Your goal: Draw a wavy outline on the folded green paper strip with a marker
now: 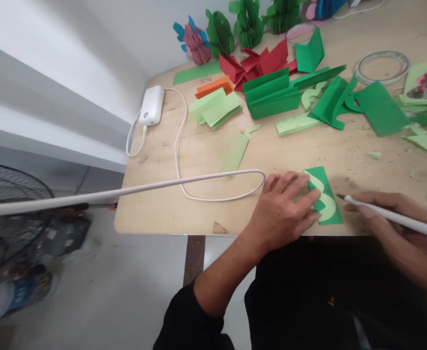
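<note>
My left hand lies palm down, fingers spread, over a pale green cut-out on a dark green sheet, just inside the table's front edge. My right hand grips a white pen, tip just off the sheet. I make out no drawn line and the sheet's sides run straight, so I judge its marking barely begun and any shaping left. Leftward I have bare wood, crossed by a looping cable; beyond, folded papers limit reach. Farthest, finished-looking paper figures stand near the wall.
</note>
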`<state>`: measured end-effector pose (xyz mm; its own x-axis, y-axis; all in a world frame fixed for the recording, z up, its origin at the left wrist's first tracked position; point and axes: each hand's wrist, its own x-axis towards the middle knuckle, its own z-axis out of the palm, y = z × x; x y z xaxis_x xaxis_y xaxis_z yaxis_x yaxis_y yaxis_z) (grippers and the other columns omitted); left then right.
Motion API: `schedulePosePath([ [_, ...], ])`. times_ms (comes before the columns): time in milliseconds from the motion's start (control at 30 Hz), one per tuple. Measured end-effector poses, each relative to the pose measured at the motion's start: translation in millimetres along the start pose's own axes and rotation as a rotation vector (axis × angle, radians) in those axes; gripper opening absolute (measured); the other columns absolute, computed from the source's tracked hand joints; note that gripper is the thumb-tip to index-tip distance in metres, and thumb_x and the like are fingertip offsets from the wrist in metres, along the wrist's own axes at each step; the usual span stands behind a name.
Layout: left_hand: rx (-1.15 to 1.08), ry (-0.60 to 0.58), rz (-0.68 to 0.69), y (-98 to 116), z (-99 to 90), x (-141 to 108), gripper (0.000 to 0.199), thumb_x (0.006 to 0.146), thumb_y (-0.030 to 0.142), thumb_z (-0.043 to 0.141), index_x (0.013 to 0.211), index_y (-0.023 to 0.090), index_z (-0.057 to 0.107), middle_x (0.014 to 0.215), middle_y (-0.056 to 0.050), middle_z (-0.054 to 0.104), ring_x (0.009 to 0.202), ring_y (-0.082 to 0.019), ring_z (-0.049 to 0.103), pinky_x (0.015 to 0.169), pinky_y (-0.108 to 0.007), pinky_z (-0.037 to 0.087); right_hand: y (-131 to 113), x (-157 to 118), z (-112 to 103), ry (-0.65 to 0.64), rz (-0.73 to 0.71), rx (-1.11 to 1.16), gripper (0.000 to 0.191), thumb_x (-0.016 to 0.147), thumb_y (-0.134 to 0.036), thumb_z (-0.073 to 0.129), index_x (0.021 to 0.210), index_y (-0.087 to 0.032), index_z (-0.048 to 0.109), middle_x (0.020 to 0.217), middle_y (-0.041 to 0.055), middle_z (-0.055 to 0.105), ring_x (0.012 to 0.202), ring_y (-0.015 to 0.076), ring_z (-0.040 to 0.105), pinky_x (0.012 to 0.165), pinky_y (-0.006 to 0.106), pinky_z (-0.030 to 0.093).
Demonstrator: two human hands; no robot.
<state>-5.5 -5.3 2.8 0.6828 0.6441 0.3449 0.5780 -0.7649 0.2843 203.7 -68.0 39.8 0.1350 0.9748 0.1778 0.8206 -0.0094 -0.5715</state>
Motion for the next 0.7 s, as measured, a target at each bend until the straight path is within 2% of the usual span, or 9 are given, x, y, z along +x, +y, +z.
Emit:
schedulePosePath([
  [67, 0.006, 0.0, -0.003, 1, -0.3, 0, 0.033, 0.097, 0.042, 0.053, 0.119, 0.02, 0.067, 0.136, -0.009, 0.061, 0.128, -0.027, 0.05, 0.105, -0.043, 0.034, 1, -3, 1, 0.012, -0.068, 0.002, 0.025, 0.091, -0.045, 0.053, 0.104, -0.033, 0.069, 0.095, -0.0023, 0.078, 0.084, 0.0172, 0.073, 0.066, 0.028, 0.054],
  [167, 0.013, 0.003, -0.002, 1, -0.6, 0, 0.034, 0.097, 0.042, 0.053, 0.12, 0.021, 0.066, 0.136, -0.009, 0.062, 0.128, -0.026, 0.05, 0.106, -0.043, 0.033, 3, -7, 5, 0.0, -0.273, 0.021, 0.022, 0.091, -0.031, 0.054, 0.109, -0.029, 0.067, 0.1, 0.0002, 0.077, 0.09, 0.0174, 0.073, 0.076, 0.029, 0.056],
  [267, 0.019, 0.004, 0.005, 0, 0.3, 0, 0.035, 0.097, 0.043, 0.052, 0.122, 0.022, 0.065, 0.136, -0.009, 0.061, 0.129, -0.026, 0.049, 0.106, -0.043, 0.033, 7, -9, 11, 0.024, -0.486, 0.007, 0.03, 0.088, -0.02, 0.058, 0.117, -0.024, 0.062, 0.097, 0.0019, 0.076, 0.086, 0.0162, 0.071, 0.081, 0.031, 0.055],
  [333, 0.017, 0.0, 0.015, -1, 1.3, 0, 0.034, 0.098, 0.043, 0.051, 0.122, 0.023, 0.065, 0.136, -0.009, 0.06, 0.128, -0.026, 0.05, 0.105, -0.043, 0.033, 9, -9, 15, 0.048, -0.58, -0.051, 0.035, 0.087, -0.018, 0.058, 0.122, -0.023, 0.06, 0.093, 0.0013, 0.075, 0.081, 0.0156, 0.069, 0.077, 0.032, 0.054],
  [433, 0.015, -0.003, 0.02, -1, 2.9, 0, 0.03, 0.098, 0.042, 0.051, 0.117, 0.025, 0.067, 0.137, -0.009, 0.059, 0.128, -0.026, 0.049, 0.104, -0.043, 0.033, 12, -11, 19, 0.083, -0.627, -0.125, 0.041, 0.087, -0.017, 0.057, 0.127, -0.024, 0.058, 0.089, 0.0009, 0.075, 0.078, 0.0167, 0.067, 0.07, 0.032, 0.052],
  [567, 0.017, -0.004, 0.013, -2, 4.0, -1, 0.027, 0.098, 0.042, 0.051, 0.111, 0.027, 0.068, 0.138, -0.008, 0.058, 0.13, -0.026, 0.047, 0.104, -0.043, 0.032, 15, -13, 22, 0.103, -0.635, -0.133, 0.053, 0.084, -0.013, 0.06, 0.136, -0.024, 0.054, 0.089, 0.0029, 0.075, 0.081, 0.0197, 0.066, 0.07, 0.034, 0.049],
  [700, 0.008, -0.005, 0.013, -2, 4.2, -1, 0.027, 0.098, 0.042, 0.051, 0.112, 0.027, 0.068, 0.138, -0.008, 0.058, 0.13, -0.026, 0.047, 0.104, -0.043, 0.033, 16, -14, 25, 0.118, -0.653, -0.148, 0.049, 0.082, -0.011, 0.061, 0.131, -0.018, 0.057, 0.088, 0.0049, 0.074, 0.082, 0.0203, 0.065, 0.07, 0.034, 0.048],
])
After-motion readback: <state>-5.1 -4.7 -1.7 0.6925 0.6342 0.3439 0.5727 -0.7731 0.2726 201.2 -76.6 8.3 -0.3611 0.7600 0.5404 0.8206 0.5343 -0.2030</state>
